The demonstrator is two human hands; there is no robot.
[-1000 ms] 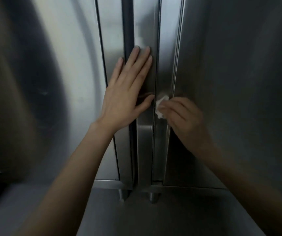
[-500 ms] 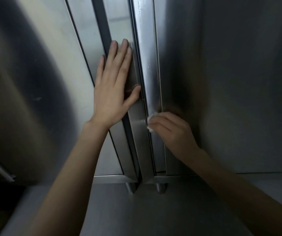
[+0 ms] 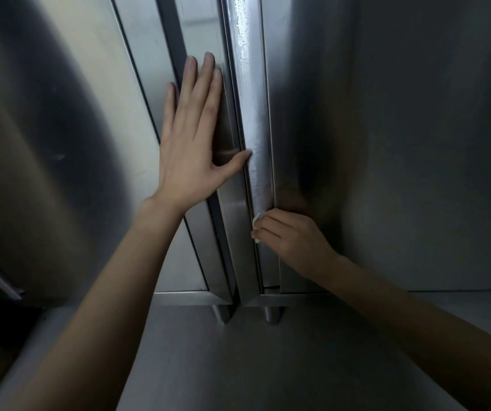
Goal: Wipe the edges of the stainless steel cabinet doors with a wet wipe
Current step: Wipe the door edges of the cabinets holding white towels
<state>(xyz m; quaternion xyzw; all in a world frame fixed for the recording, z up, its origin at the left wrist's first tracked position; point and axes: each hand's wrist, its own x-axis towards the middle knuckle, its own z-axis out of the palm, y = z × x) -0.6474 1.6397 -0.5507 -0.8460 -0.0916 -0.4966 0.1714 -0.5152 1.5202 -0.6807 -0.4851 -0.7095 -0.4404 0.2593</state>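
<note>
Two stainless steel cabinet doors meet in the middle. My left hand [image 3: 192, 143] lies flat with straight fingers on the left door's edge strip [image 3: 229, 209], thumb reaching to the seam. My right hand [image 3: 290, 237] holds a small white wet wipe [image 3: 257, 218] with curled fingers and presses it on the right door's edge strip [image 3: 257, 129], low down near the seam. Most of the wipe is hidden under the fingers. A wet streak runs up that strip above the hand.
The broad left door panel [image 3: 60, 129] and right door panel [image 3: 416, 143] fill the sides. Two short round cabinet feet [image 3: 272, 314] stand on the grey floor [image 3: 253, 366] below the doors.
My right hand with the wipe has slid down the right door's edge strip. My left hand has stayed flat on the left door; the view has shifted.
</note>
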